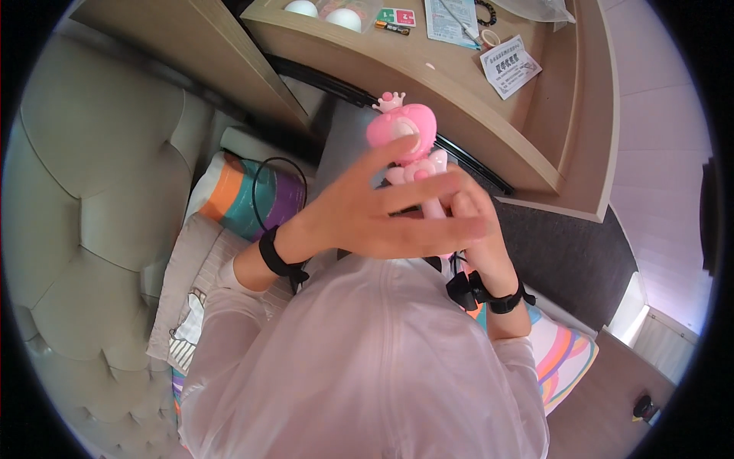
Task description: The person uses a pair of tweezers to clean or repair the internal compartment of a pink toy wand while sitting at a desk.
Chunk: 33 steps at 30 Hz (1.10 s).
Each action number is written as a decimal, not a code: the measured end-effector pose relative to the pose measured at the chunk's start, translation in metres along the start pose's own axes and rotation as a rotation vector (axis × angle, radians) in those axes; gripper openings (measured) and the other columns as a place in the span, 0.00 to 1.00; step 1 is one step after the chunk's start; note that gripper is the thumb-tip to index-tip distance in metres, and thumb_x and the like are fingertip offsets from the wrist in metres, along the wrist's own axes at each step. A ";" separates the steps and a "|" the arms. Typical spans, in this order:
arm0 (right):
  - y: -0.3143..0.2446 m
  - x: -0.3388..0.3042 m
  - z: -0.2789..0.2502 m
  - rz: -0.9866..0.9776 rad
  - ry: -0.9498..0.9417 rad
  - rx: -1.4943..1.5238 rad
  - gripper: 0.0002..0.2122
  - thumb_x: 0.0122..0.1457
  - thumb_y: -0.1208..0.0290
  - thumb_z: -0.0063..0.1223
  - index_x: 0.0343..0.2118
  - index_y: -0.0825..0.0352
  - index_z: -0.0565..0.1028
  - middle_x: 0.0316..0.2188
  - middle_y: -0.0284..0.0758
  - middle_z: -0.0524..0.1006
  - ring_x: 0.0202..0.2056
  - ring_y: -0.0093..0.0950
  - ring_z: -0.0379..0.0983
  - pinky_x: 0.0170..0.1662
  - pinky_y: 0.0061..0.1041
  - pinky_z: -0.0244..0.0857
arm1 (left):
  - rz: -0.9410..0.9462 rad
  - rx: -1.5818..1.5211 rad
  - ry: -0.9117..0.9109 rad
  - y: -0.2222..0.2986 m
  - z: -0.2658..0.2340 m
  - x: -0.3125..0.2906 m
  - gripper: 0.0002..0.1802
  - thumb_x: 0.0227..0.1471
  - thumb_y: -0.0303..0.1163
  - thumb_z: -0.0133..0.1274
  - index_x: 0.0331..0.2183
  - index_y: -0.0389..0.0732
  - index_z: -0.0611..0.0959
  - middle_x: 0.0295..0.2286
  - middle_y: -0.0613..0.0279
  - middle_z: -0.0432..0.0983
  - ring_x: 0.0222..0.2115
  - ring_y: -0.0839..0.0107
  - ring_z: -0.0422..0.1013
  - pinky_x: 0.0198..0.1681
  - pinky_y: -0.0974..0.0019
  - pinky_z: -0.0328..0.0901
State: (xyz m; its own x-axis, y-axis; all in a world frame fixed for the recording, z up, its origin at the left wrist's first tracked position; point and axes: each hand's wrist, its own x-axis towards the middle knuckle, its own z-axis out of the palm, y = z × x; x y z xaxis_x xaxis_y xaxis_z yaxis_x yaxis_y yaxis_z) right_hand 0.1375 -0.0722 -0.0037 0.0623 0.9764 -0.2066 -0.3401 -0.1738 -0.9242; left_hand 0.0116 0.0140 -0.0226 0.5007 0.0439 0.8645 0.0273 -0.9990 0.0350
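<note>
A pink toy wand (pixel 424 122) stands up between my hands, with a heart-shaped head, a small crown on top and a pale flower piece below. My right hand (pixel 480 218) is closed round its handle, which is partly hidden behind my fingers. Across the front reaches my left hand (pixel 367 210), its fingers stretched out and apart. One digit of it touches the pale middle of the heart, while the others pass over the handle toward my right hand.
An open wooden drawer (pixel 466 115) ahead holds a battery (pixel 392 28), white round things (pixel 344 19), a printed card (pixel 511 67) and a beaded bracelet (pixel 487 11). Left is a tufted headboard (pixel 115 199); beside it lies a colourful cushion (pixel 248 191).
</note>
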 end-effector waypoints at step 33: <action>-0.010 0.019 0.002 -0.031 -0.076 0.060 0.16 0.56 0.73 0.34 0.49 0.69 0.57 0.22 0.25 0.65 0.18 0.11 0.55 0.20 0.10 0.50 | -1.084 -1.064 -0.141 0.012 -0.017 -0.007 0.15 0.46 0.28 0.45 0.38 0.34 0.66 0.25 0.59 0.68 0.25 0.76 0.66 0.30 0.75 0.61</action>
State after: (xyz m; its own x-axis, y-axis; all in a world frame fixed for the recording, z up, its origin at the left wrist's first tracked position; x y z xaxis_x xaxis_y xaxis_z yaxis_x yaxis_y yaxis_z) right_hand 0.1399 -0.0517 0.0026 0.0033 0.9885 -0.1509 -0.3947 -0.1373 -0.9085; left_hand -0.0058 0.0014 -0.0195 0.7268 0.6735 0.1346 -0.1607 -0.0237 0.9867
